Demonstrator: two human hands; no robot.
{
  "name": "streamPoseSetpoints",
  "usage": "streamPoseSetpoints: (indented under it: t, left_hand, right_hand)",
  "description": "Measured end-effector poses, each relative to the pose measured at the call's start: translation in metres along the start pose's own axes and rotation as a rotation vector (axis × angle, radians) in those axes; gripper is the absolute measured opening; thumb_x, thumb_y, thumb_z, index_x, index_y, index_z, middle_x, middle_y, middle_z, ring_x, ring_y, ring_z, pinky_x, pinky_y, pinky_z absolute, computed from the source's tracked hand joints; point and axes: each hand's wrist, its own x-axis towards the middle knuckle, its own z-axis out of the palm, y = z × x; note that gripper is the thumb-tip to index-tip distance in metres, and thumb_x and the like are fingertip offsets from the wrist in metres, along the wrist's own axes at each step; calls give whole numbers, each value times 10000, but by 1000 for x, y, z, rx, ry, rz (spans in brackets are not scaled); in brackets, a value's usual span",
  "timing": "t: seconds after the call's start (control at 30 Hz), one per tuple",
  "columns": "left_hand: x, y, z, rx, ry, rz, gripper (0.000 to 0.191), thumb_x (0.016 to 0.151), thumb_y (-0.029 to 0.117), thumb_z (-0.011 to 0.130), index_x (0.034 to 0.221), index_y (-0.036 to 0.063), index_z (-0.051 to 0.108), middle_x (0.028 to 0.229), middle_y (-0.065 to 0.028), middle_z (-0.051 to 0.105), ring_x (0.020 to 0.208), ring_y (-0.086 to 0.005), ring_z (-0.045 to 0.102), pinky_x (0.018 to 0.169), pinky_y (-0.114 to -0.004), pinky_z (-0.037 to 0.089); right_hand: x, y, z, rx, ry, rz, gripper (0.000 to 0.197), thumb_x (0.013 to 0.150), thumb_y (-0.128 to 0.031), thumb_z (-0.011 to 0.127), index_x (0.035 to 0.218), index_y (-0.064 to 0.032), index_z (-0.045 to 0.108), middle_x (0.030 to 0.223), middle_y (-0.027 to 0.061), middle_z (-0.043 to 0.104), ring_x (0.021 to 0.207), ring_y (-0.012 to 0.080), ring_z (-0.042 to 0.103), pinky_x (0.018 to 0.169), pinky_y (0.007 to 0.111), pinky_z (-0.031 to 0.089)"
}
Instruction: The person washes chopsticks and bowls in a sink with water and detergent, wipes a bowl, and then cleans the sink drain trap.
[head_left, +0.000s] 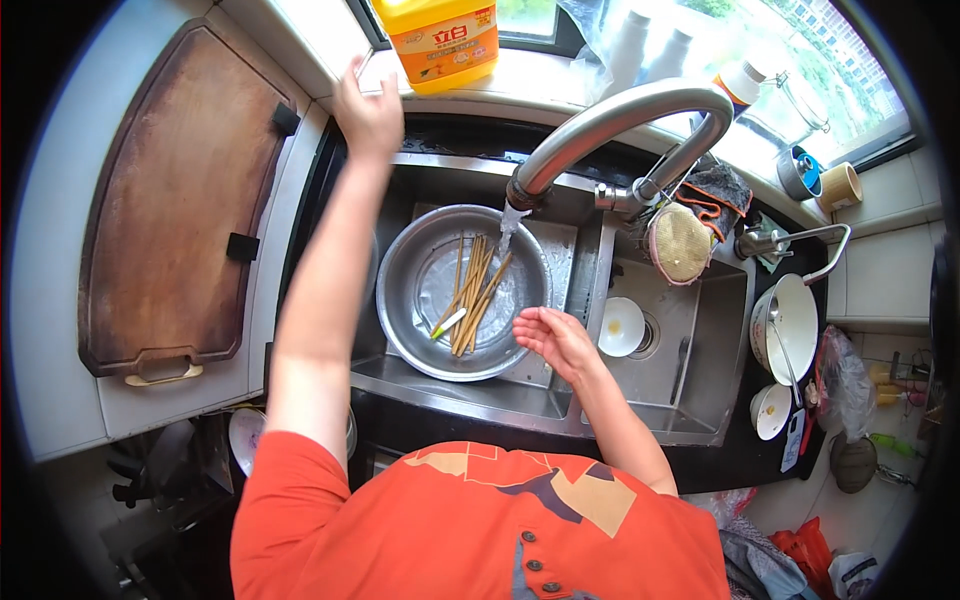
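Observation:
My left hand is raised near the windowsill, empty and slightly blurred, its fingers apart. Just right of it stands a yellow jug of Liby liquid cleaner. My right hand is at the lower right rim of a metal basin, fingers extended and holding nothing; I cannot tell whether it touches the rim. In the left sink compartment, the basin holds a bunch of wooden chopsticks and a utensil with a white and green handle. Water runs into it from a curved faucet.
A white bowl sits by the drain in the right sink compartment. A sponge pad and a cloth hang behind it. More bowls stand on the right counter. A wooden cutting board leans at the left.

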Motion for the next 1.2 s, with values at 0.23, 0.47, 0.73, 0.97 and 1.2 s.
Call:
streamPoseSetpoints:
  t: [0.23,0.47,0.73,0.97,1.2]
  left_hand:
    - [-295,-95,-38,448,-745,-568,598,712,377,699,1173,26,548,1123,-227,558,1062,-372,540,934,-419,423]
    - [-332,-84,-25,306,-1099,-957,514,657,367,708,1036,27,641,1024,-220,631,1004,-313,604,887,-361,460]
    - [-326,-84,-17,206,-1181,-1038,415,668,239,667,1027,33,647,958,-170,666,945,-277,637,836,-342,481]
    - [-314,-125,-29,-258,-899,-1397,279,732,195,688,935,19,612,723,-90,632,541,-167,587,513,-309,480]
    - [-329,-62,-17,371,-1199,-885,422,691,210,693,1077,65,604,1057,-188,624,1023,-332,589,886,-380,464]
  right_hand:
    - [37,1,19,-87,58,-3,295,950,-219,452,1030,54,528,996,196,603,904,258,616,811,363,514]
    - [23,4,29,-113,35,-15,294,945,-208,465,1041,57,549,986,192,620,902,255,626,810,360,518]
    - [24,-2,18,-58,89,-17,278,942,-189,464,1034,56,557,970,182,631,871,243,634,793,345,526]
    - [35,-6,22,-61,94,-22,271,929,-181,480,1014,66,552,959,190,627,889,257,630,794,355,524]
    - [38,-10,18,-37,100,-46,282,924,-188,496,1034,66,550,983,193,624,911,266,628,807,363,521]
